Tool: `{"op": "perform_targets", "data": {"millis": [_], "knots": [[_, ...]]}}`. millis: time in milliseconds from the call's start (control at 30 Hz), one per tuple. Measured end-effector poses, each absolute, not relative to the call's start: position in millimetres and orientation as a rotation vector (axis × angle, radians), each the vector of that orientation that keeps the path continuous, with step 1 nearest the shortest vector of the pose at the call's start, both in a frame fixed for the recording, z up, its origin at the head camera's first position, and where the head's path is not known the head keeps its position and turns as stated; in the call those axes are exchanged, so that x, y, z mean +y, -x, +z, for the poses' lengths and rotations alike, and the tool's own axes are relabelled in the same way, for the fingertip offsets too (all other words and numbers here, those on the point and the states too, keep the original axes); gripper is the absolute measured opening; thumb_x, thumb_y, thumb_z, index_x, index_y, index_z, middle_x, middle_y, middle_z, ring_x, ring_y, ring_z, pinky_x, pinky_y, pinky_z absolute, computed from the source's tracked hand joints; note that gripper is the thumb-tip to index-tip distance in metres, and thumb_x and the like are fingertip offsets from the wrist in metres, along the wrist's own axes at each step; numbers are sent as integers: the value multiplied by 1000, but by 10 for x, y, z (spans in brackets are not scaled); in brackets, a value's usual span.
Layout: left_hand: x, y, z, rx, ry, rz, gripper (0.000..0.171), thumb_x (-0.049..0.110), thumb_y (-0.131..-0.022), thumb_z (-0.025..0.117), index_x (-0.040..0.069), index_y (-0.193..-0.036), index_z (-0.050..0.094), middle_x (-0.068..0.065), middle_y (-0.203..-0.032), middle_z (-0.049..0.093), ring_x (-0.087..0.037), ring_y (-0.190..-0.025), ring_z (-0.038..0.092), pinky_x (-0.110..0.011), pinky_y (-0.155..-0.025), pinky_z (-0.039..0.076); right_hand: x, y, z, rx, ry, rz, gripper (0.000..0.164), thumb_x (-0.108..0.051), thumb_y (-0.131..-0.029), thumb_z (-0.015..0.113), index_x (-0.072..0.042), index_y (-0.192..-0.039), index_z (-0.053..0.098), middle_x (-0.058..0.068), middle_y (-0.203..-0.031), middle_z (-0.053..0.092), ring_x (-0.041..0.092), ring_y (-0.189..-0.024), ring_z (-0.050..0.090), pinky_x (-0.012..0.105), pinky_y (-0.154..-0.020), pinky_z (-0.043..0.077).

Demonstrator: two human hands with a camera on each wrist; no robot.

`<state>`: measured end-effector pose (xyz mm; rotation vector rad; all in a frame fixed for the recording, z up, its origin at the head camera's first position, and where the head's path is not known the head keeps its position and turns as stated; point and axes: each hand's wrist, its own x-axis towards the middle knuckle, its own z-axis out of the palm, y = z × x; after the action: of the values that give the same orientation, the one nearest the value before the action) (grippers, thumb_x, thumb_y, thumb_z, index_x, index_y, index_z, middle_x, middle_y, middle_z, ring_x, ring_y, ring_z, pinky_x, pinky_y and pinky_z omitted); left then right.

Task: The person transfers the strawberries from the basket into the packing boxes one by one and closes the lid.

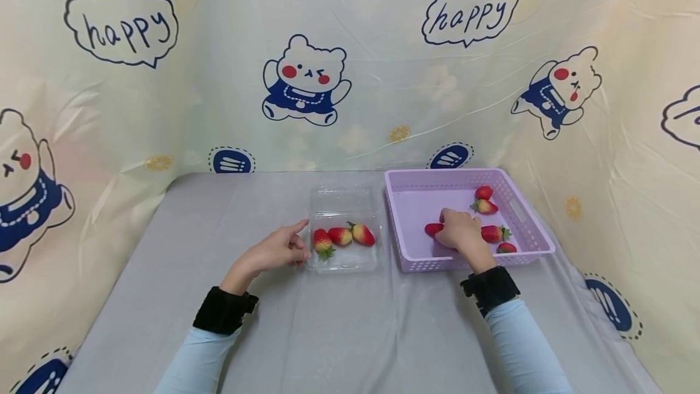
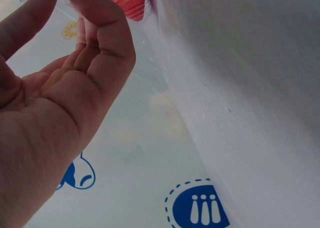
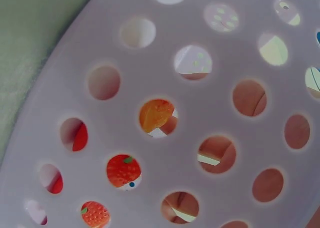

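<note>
My left hand (image 1: 279,247) pinches the left edge of a clear plastic box (image 1: 350,265), its index finger stretched along the rim and the other fingers curled. Three strawberries (image 1: 340,236) lie in a row inside; part of a strawberry (image 2: 131,2) shows beyond the fingers in the left wrist view. Reaching down into a lilac basket (image 1: 407,199), my right hand (image 1: 462,235) grips a red strawberry (image 1: 434,229) at its fingertips; the hand hides the rest of that fruit. In the right wrist view the perforated basket wall (image 3: 200,108) covers most of the fingers.
Several more strawberries lie at the right of the basket, among them an upper pair (image 1: 484,206) and one with green leaves (image 1: 494,234). The box's raised lid (image 1: 344,199) stands at the far side. A grey cloth (image 1: 350,333) covers the table; a printed curtain (image 1: 383,96) hangs behind.
</note>
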<state>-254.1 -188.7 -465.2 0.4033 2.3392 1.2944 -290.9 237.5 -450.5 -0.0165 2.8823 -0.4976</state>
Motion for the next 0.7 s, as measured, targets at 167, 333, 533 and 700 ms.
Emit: {"op": "perform_targets", "data": {"millis": [167, 333, 533, 700], "knots": [[-1889, 2541, -4648, 2333, -408, 1296, 83, 2, -99, 72, -10, -163, 20, -8, -85, 65, -24, -76, 62, -38, -75, 56, 2363, 2919, -4494, 2899, 21, -450, 47, -17, -89, 80, 5, -126, 63, 22, -110, 68, 43, -104, 57, 67, -105, 32], [-1888, 2546, -4653, 2333, -402, 1298, 83, 2, -99, 72, -9, -163, 21, -9, -86, 65, -25, -77, 62, -38, -75, 56, 2360, 2917, -4495, 2933, 48, -460, 40, -19, -90, 78, 4, -120, 65, 19, -102, 68, 40, -99, 59, 66, -101, 36], [-1892, 2541, -4643, 2330, -408, 1298, 84, 2, -98, 72, -10, -163, 20, -9, -85, 64, -25, -76, 61, -38, -75, 55, 2349, 2923, -4506, 2991, 65, -479, 38, -24, -92, 77, 2, -117, 65, 17, -97, 68, 40, -96, 58, 64, -97, 37], [-1894, 2538, -4640, 2329, -408, 1296, 83, 2, -99, 72, -10, -163, 20, -9, -86, 64, -25, -76, 61, -38, -75, 55, 2339, 2914, -4507, 3018, 74, -515, 39, -26, -92, 77, 2, -116, 65, 17, -96, 68, 40, -96, 58, 63, -95, 37]]}}
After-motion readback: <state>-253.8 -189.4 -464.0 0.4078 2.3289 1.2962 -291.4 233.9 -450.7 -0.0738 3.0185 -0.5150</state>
